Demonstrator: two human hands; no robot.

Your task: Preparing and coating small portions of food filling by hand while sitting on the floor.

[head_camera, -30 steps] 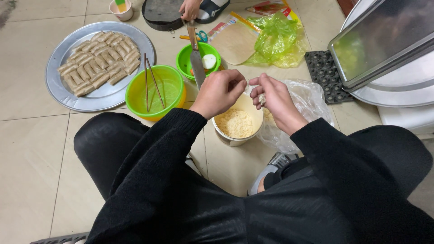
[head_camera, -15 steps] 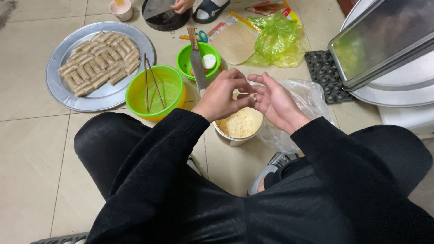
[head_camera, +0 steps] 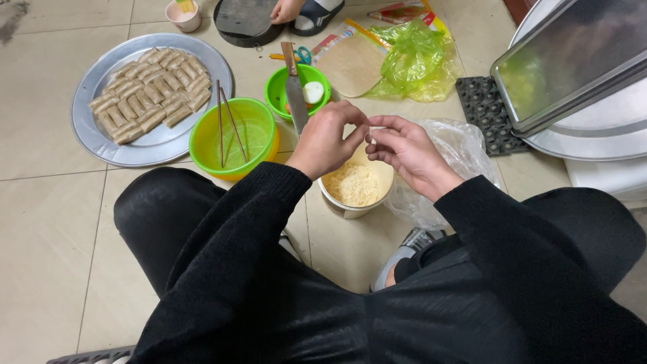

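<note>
- Tiled floor (head_camera: 47, 222): pale beige, carrying every item below.
- Metal tray (head_camera: 573, 67): large, reflective, tilted at 2 o'clock.
- Round metal platter (head_camera: 101, 145): at 10 o'clock, filled with rows of rolled brown wraps (head_camera: 148, 94).
- Clear plastic bag (head_camera: 458, 148): crumpled, just beside the right hand at 3 o'clock.
- Large green bowl (head_camera: 202, 145): at 9 o'clock from the hands, with chopsticks (head_camera: 228, 121) resting inside.
- White tub (head_camera: 387, 178): directly beneath the hands, holding yellowish crumbs (head_camera: 354, 185).
- Small green bowl (head_camera: 276, 91): at 11 o'clock, a knife (head_camera: 294, 87) laid across it.
- Left hand (head_camera: 327, 138): fingers curled together, pinching; the item pinched is too small to tell.
- Right hand (head_camera: 408, 148): fingertips closed, meeting the left hand's over the tub.
</note>
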